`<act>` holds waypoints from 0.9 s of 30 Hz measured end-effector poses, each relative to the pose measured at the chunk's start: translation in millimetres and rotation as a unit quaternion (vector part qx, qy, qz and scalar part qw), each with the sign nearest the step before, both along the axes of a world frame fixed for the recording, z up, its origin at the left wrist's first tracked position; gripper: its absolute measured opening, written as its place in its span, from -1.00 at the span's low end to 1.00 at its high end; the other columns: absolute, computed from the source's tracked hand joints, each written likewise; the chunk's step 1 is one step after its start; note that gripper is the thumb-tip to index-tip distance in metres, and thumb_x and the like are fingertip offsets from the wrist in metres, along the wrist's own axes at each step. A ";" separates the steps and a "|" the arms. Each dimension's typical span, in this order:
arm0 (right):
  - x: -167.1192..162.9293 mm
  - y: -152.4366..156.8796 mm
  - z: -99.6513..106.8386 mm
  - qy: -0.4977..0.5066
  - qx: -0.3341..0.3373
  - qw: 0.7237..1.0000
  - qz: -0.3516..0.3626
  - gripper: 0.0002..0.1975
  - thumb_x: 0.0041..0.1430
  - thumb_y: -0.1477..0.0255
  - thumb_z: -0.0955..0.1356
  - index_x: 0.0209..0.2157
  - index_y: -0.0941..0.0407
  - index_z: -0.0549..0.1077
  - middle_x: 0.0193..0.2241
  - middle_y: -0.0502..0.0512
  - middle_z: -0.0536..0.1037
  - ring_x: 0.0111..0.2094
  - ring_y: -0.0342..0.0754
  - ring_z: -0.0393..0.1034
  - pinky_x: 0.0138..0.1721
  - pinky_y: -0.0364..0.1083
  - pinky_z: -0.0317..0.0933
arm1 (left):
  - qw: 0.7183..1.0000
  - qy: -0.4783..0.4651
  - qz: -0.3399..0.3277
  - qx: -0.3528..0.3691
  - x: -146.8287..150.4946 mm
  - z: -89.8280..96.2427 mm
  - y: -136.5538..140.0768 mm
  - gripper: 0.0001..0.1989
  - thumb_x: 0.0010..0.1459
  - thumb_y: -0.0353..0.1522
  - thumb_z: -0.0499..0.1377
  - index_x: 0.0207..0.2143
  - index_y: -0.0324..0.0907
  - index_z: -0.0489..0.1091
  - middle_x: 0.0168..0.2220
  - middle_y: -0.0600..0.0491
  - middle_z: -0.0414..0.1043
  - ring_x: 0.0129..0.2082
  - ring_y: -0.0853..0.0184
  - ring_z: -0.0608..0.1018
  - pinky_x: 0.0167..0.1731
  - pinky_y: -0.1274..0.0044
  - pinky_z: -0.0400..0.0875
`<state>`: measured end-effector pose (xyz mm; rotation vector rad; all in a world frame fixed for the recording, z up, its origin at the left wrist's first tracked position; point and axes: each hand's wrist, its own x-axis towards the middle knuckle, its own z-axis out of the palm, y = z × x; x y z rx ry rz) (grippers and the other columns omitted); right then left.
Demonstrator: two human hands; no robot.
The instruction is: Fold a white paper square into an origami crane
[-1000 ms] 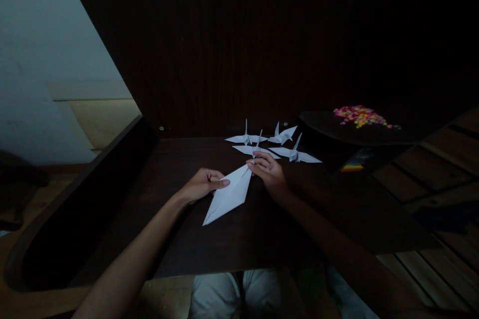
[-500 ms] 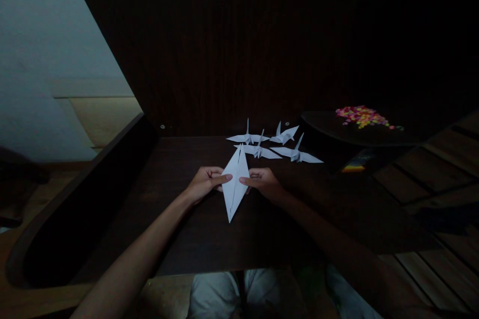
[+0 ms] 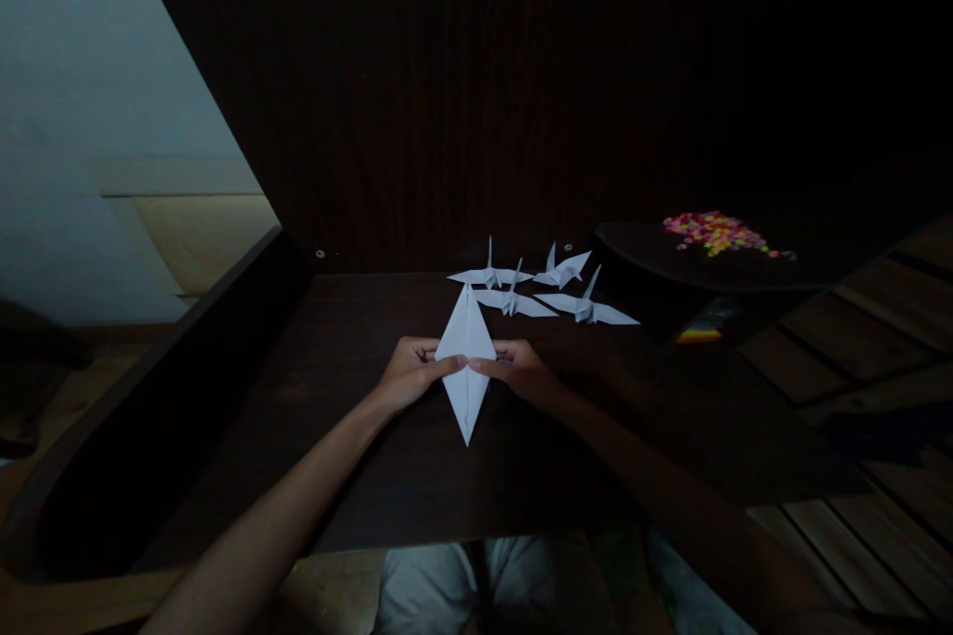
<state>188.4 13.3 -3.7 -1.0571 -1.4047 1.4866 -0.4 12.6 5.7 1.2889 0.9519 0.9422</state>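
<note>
A white folded paper diamond (image 3: 467, 317) stands point-up between my hands, with a crease or slit down its middle. My left hand (image 3: 417, 369) grips its left corner, thumb on the front and fingers behind. On the opposite corner my right hand (image 3: 522, 371) pinches it the same way, so the two thumb tips almost meet at the centre line. The fingers behind the paper are partly hidden. Just past its upper tip, several white origami cranes sit grouped, among them a near one (image 3: 513, 302) and a right-hand one (image 3: 588, 306).
The dark wooden desk (image 3: 357, 317) has a tall back panel (image 3: 447, 99) and a raised left side wall (image 3: 149, 397). At the right, a heap of small bright-coloured pieces (image 3: 719, 233) lies on a dark rounded shelf (image 3: 640, 248). Below it shows a rainbow-striped item (image 3: 700, 333).
The paper diamond has straightened from a slight tilt to upright, and its central gap has narrowed at the top. Both thumbs have slid inward toward the centre line.
</note>
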 end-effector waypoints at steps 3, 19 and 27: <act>-0.9 -0.9 0.2 -0.003 0.007 1.000 -0.009 -0.73 -0.16 0.27 0.48 -0.41 0.17 0.57 -0.51 0.02 0.58 -0.45 -0.02 0.44 -0.41 -0.09 0.30 | 1.000 -0.006 0.013 0.005 2.7 -2.9 0.2 -0.68 -0.16 -0.23 0.40 -0.39 -0.30 0.56 -0.46 0.04 0.57 -0.48 0.30 0.55 -0.44 0.54 0.38; -0.8 -0.8 0.9 -0.087 0.075 0.992 -0.058 -0.53 0.05 0.04 0.34 -0.68 0.12 0.33 -0.78 -0.08 0.26 -0.71 -0.22 0.09 -0.66 -0.19 -0.05 | 0.985 -0.073 -0.072 -0.139 5.8 -10.8 1.7 -0.61 -0.18 -0.24 0.44 -0.32 -0.31 0.53 -0.37 -0.05 0.57 -0.42 0.33 0.57 -0.39 0.51 0.48; 4.6 0.4 7.1 -0.037 0.034 0.996 -0.068 -0.54 -0.09 0.03 0.44 -0.61 0.18 0.45 -0.64 0.01 0.44 -0.61 -0.14 0.25 -0.60 -0.16 0.09 | 0.972 0.042 -0.189 -0.134 1.4 -3.5 -5.3 -0.76 -0.30 -0.42 0.45 -0.52 -0.31 0.52 -0.52 0.06 0.54 -0.55 0.43 0.50 -0.50 0.63 0.38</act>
